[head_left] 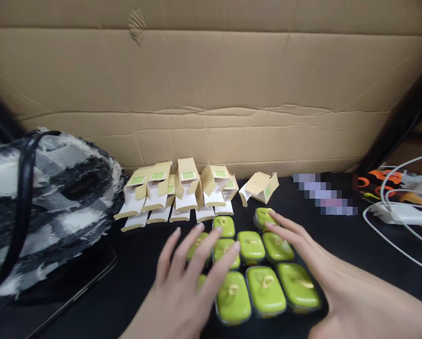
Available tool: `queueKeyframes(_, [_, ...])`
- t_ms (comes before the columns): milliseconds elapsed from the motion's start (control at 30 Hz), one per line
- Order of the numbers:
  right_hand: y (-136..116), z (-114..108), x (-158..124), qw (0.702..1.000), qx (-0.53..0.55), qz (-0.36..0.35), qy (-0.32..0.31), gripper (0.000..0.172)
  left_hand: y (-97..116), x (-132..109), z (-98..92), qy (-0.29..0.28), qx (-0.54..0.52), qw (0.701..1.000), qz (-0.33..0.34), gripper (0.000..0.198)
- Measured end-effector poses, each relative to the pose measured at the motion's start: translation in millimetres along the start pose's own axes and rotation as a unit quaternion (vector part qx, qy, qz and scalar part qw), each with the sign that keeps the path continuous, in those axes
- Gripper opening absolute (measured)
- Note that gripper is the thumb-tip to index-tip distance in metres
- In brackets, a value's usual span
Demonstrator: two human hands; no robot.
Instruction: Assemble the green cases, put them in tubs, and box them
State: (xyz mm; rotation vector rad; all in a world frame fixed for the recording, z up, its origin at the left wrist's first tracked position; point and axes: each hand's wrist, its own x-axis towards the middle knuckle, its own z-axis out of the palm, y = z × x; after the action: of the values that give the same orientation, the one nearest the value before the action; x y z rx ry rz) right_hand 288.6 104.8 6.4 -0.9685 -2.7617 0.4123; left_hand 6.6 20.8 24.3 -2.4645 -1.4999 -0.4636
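Observation:
Several small rounded boxes with glossy green lids [266, 290] stand close together on the black table, each with a pale yellow loop or knob on top. My left hand [193, 278] is spread over the left side of the group and partly hides some boxes; whether it touches them I cannot tell. On the other side, my right hand [314, 266] has its fingers stretched out. Its fingertips are at the back right green-lidded box [263, 217], seemingly against it, without gripping it.
Opened small cartons [187, 183] with green labels lie in rows behind, one carton [262, 186] apart. A black-and-white shaggy bag [66, 188] stands left. White cables with an adapter [403, 213] and orange-handled tools [390, 176] lie right. A cardboard wall [211, 75] closes the back.

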Motion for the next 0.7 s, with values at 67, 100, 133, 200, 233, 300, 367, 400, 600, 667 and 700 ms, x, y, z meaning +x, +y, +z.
queueKeyframes(67, [-6, 5, 3, 1.000, -0.017, -0.008, 0.010, 0.125, -12, 2, 4.2, -0.021, 0.001, 0.999, -0.039, 0.117])
queueKeyframes(100, [-8, 8, 4, 0.999, -0.024, -0.011, 0.022, 0.122, -18, 1, 8.1, -0.034, -0.018, 0.998, -0.047, 0.122])
queueKeyframes(133, [-10, 10, 6, 0.999, -0.027, -0.013, 0.037, 0.121, -23, -1, 13.2, -0.043, -0.041, 0.997, -0.050, 0.122])
queueKeyframes(200, [-9, 14, 8, 0.997, -0.021, -0.009, 0.079, 0.120, -29, -4, 24.8, -0.048, -0.093, 0.993, -0.047, 0.121])
queueKeyframes(233, [-7, 16, 9, 0.995, -0.013, -0.003, 0.096, 0.122, -31, -4, 30.2, -0.047, -0.120, 0.991, -0.047, 0.122])
queueKeyframes(300, [-2, 19, 11, 0.995, 0.010, 0.012, 0.103, 0.126, -32, -2, 36.6, -0.058, -0.168, 0.982, -0.067, 0.126])
queueKeyframes(367, [1, 21, 14, 0.996, 0.035, 0.029, 0.082, 0.127, -29, 4, 35.1, -0.098, -0.205, 0.967, -0.111, 0.129])
queueKeyframes(400, [2, 21, 16, 0.996, 0.044, 0.034, 0.065, 0.124, -27, 9, 32.0, -0.127, -0.220, 0.958, -0.135, 0.128])
queueKeyframes(600, [0, 13, 32, 0.997, 0.075, -0.014, 0.031, 0.094, -19, 31, 17.2, -0.194, -0.278, 0.925, -0.171, 0.114])
queueKeyframes(667, [3, 9, 37, 0.996, 0.081, -0.029, 0.037, 0.092, -22, 36, 20.2, -0.175, -0.287, 0.928, -0.158, 0.113])
queueKeyframes(700, [5, 7, 39, 0.995, 0.082, -0.032, 0.040, 0.091, -24, 38, 22.5, -0.168, -0.290, 0.930, -0.151, 0.112])
